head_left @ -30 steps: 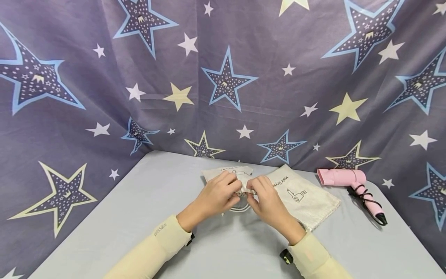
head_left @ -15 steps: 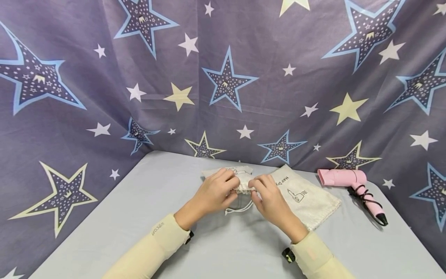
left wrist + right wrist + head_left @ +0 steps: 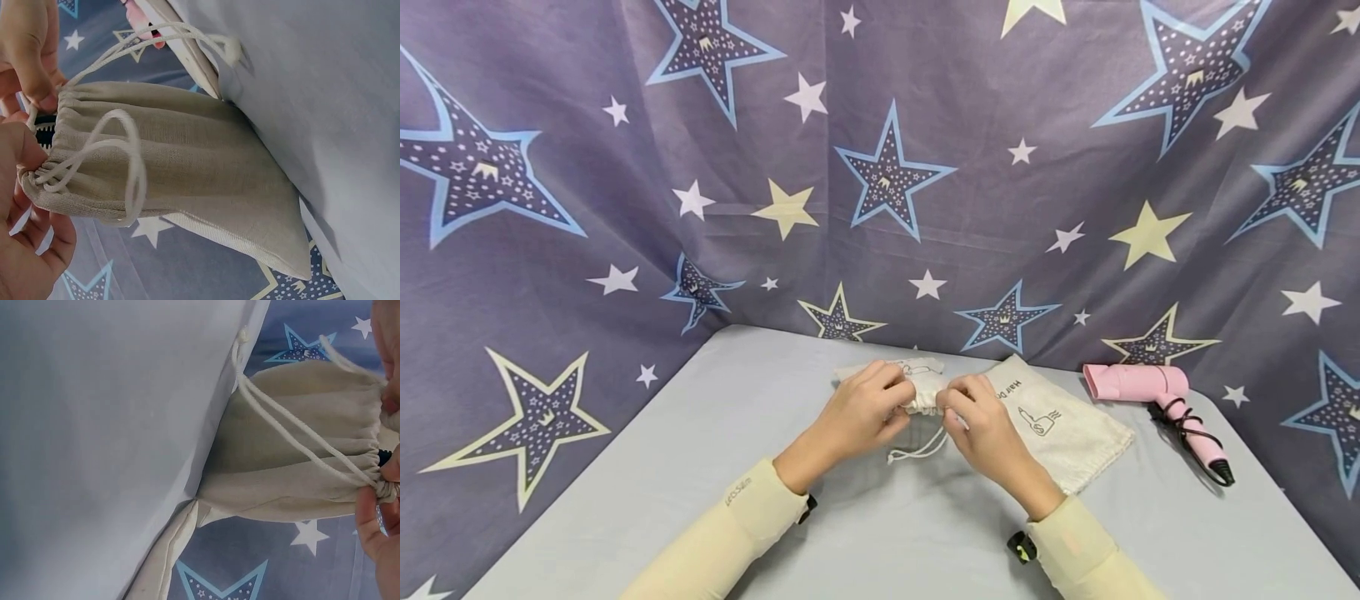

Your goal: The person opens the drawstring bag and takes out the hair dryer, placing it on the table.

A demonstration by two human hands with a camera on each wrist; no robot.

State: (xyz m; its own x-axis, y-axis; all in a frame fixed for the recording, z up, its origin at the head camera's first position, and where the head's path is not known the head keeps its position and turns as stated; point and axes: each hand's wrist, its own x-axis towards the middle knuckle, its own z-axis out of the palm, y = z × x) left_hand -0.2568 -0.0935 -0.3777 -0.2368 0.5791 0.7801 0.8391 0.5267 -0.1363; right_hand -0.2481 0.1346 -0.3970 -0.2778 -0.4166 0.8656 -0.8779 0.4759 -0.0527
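A beige cloth drawstring bag (image 3: 927, 390) with a printed drawing stands between both hands, its gathered mouth toward the person. My left hand (image 3: 867, 410) pinches the left side of the mouth. On the opposite side, my right hand (image 3: 983, 425) pinches the rim between thumb and fingers. In the left wrist view the mouth is partly spread, and a dark thing with pale teeth-like marks (image 3: 45, 132) shows inside; its kind is unclear. White drawstrings (image 3: 134, 162) hang loosely from both sides of the bag, knotted at the end.
A second beige bag (image 3: 1078, 446), printed "Hair Dryer", lies flat just right of the right hand. Beyond it, at the table's right edge, rests a pink hair dryer (image 3: 1138, 382) with its black cord wound round the handle. Star-patterned cloth (image 3: 880, 267) walls in the table (image 3: 760, 392).
Both hands have drawn slightly apart with the bag's rim between their fingers, so more of the gathered mouth shows. The hanging drawstring has shifted a little. The second bag and hair dryer stay put.
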